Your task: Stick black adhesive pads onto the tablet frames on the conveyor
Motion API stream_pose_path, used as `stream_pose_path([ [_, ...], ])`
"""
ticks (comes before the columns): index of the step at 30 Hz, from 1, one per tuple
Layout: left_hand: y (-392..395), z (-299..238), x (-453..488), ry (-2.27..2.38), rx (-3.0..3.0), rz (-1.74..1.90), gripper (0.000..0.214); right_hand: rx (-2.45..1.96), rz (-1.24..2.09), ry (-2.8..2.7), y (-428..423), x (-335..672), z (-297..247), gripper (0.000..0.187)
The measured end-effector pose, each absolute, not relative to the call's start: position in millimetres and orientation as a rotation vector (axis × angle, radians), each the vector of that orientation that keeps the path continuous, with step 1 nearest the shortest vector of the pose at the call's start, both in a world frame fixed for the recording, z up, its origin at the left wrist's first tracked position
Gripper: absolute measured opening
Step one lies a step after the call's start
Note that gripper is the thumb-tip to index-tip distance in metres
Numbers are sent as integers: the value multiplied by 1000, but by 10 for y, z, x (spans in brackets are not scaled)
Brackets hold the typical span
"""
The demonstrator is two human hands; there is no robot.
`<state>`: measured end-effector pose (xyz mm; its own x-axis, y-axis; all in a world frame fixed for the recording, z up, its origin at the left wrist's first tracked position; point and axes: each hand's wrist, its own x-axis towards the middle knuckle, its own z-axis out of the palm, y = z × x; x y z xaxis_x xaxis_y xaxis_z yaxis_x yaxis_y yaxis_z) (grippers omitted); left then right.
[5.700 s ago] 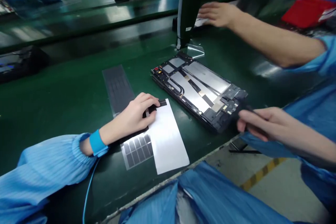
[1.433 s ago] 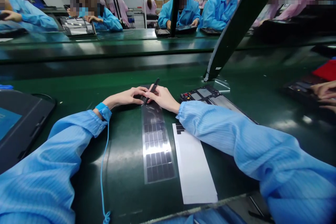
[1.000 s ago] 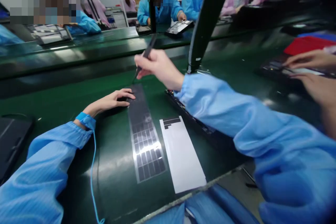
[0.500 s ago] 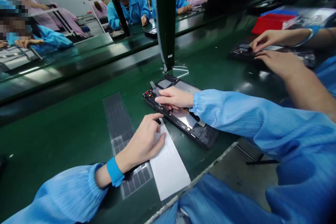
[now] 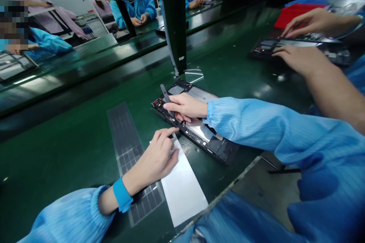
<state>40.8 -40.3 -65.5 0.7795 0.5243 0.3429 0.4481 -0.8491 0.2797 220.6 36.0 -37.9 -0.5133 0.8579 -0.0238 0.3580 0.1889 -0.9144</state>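
Two hands busy: right hand (image 5: 185, 107) pinching black tweezers (image 5: 168, 101) tight over open tablet (image 5: 203, 94); left hand (image 5: 155, 157) fingers loosely spread on white backing sheet (image 5: 184, 193); tweezer slip could gouge tablet.

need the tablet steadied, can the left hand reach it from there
Probably yes: the left hand rests on the white sheet beside the tablet, nothing between; the right arm covers only part of it.

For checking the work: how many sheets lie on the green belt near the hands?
2. A dark gridded sheet lies left, partly under the left hand; a white sheet lies to its right, also under that hand. Another may be hidden.
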Motion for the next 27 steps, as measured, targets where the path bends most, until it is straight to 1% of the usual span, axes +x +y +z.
stream_pose_path([
  [13,-384,-617,425,689,2806,432,16,-1149,1220,-2001,347,2208,-397,25],
  [19,-383,-628,424,762,2813,430,14,-1124,1109,-2008,343,2198,-413,24],
  [23,-379,-646,453,813,2811,464,12,-1126,1155,-1958,353,2189,-411,20],
  [27,-390,-633,501,665,2896,427,14,-1117,1232,-1903,353,2185,-407,19],
])
